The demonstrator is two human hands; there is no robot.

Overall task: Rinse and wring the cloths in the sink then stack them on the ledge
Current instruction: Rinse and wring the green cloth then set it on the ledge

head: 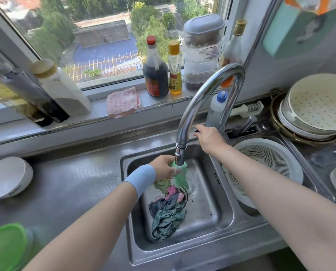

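Two hands are at work over the sink point(212, 227). Your left hand point(163, 167), with a pale blue wristband point(141, 178) on the wrist, holds a green cloth point(179, 178) directly under the spout of the tap point(200, 94). Its fingers are curled round the upper end of the cloth, and the rest hangs down towards the basin floor. Water appears to be running over it (the stream is pale and hard to make out). Your right hand point(209, 138) reaches past the spout to the tap lever point(196, 130), fingers closed round it so that only the dark tip shows.

Below the green cloth, a heap of cloths point(167, 214) lies crumpled in the bottom of the sink, grey-blue and teal ones on top, pink and yellow-green ones nearer the drain. On the window ledge point(98, 106), one pink-and-white cloth point(123, 101) lies folded, just beside a dark sauce bottle point(155, 75). A white colander point(266, 163) sits in the right basin, and a white bowl point(7, 177) rests tilted on the table point(75, 182) to the left.
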